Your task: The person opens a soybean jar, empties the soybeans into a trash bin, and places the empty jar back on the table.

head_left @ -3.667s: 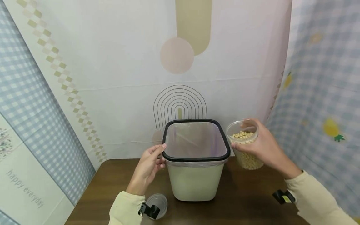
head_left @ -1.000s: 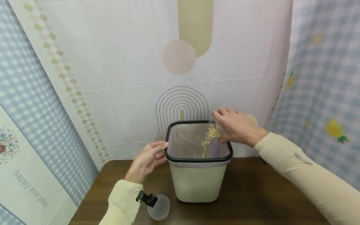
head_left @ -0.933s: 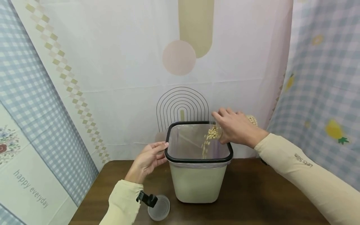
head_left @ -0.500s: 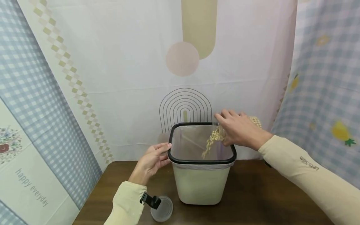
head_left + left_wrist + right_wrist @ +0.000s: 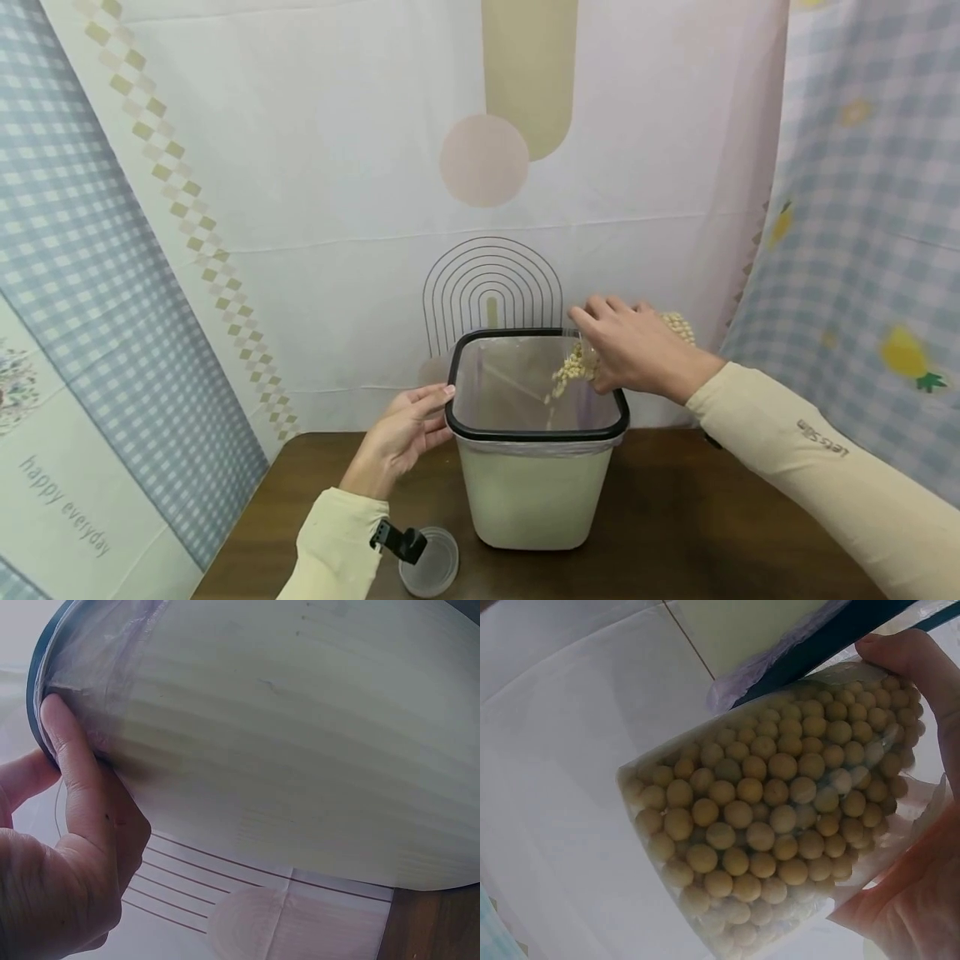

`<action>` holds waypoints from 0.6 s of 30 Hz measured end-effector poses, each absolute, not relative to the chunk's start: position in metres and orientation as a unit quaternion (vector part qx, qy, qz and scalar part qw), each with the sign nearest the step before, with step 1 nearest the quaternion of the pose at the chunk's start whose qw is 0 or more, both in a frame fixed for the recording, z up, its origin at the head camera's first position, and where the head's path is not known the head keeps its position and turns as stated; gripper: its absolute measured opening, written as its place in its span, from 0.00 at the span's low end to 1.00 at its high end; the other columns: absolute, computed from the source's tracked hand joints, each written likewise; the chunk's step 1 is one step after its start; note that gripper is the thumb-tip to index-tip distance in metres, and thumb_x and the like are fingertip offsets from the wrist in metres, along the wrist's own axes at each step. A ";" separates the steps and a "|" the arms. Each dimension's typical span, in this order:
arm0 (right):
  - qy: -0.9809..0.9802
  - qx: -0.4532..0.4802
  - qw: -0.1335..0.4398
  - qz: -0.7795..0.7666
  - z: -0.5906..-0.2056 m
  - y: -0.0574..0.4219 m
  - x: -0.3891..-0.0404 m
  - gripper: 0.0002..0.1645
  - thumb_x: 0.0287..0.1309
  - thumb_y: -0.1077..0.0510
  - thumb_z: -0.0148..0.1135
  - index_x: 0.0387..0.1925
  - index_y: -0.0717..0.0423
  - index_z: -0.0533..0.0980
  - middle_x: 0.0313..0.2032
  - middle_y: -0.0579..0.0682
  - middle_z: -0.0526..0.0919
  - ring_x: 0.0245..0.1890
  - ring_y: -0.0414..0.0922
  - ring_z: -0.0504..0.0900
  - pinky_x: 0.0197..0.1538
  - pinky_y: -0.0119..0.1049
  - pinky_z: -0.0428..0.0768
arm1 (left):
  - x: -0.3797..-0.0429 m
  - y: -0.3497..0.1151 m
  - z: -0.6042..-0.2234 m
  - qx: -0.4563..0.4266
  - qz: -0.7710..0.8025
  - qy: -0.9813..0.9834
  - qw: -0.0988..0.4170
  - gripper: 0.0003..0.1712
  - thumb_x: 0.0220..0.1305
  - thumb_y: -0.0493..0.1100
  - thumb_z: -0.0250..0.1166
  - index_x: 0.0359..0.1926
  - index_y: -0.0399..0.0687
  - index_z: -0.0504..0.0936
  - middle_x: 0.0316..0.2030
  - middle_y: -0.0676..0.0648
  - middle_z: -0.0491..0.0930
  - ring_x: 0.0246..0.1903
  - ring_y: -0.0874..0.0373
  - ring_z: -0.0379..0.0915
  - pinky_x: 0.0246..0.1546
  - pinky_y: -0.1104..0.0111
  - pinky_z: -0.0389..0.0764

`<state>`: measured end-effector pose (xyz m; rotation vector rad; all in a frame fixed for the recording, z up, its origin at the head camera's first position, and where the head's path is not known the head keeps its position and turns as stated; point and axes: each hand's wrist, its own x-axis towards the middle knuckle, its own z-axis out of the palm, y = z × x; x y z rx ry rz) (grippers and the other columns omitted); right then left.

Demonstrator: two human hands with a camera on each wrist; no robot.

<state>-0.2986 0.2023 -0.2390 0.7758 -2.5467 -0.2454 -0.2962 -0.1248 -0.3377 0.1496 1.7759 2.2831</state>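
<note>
A pale green trash bin [image 5: 534,500] with a black rim [image 5: 540,435] and a thin plastic liner [image 5: 90,675] stands on the table. My left hand [image 5: 403,429] pinches the rim at its left side, thumb on top and fingers beneath. My right hand [image 5: 637,346] grips a clear plastic jar [image 5: 660,754], tipped on its side over the bin's right edge. Soybeans [image 5: 573,367] spill from its mouth into the bin. Plenty of beans fill the jar in the right wrist view. The bottom of the bin is hidden.
A round clear lid [image 5: 431,567] lies on the brown wooden table [image 5: 675,517], close to the left wrist's camera strap [image 5: 397,542]. Printed cloth [image 5: 337,167] hangs right behind the bin, and checked cloth [image 5: 870,275] hangs at the right.
Since the earliest frame, my right hand has brought the jar from beside the bin to over its rim and tipped it. Beans keep falling. The left hand stays at the rim.
</note>
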 end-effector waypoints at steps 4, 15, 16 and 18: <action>-0.926 0.283 0.230 -0.092 -0.238 0.203 -0.300 0.50 0.30 0.45 0.90 0.54 0.58 0.73 0.45 0.56 0.77 0.43 0.57 0.80 0.37 0.60 0.82 | -0.297 -0.124 -0.338 0.046 0.784 0.607 0.123 0.32 0.79 0.41 0.61 0.74 0.27 0.63 0.37 0.52 0.83 0.35 0.63 0.82 0.37 0.74 0.85; -0.921 0.289 0.238 -0.106 -0.236 0.204 -0.302 0.51 0.29 0.44 0.91 0.54 0.58 0.73 0.46 0.57 0.77 0.43 0.59 0.80 0.37 0.59 0.81 | -0.297 -0.122 -0.336 0.049 0.790 0.599 0.123 0.29 0.79 0.40 0.61 0.71 0.28 0.65 0.36 0.52 0.82 0.33 0.64 0.81 0.35 0.74 0.85; -0.921 0.290 0.238 -0.107 -0.236 0.204 -0.303 0.51 0.29 0.44 0.91 0.54 0.58 0.73 0.46 0.57 0.77 0.43 0.59 0.80 0.36 0.59 0.81 | -0.297 -0.123 -0.336 0.048 0.790 0.598 0.124 0.28 0.79 0.40 0.61 0.70 0.28 0.65 0.36 0.52 0.81 0.32 0.64 0.81 0.35 0.74 0.85; -0.920 0.290 0.239 -0.110 -0.236 0.203 -0.303 0.50 0.29 0.44 0.91 0.53 0.57 0.73 0.46 0.57 0.77 0.42 0.58 0.79 0.35 0.58 0.81 | -0.297 -0.123 -0.337 0.049 0.790 0.599 0.124 0.29 0.79 0.40 0.61 0.71 0.27 0.64 0.36 0.52 0.81 0.33 0.64 0.80 0.36 0.74 0.85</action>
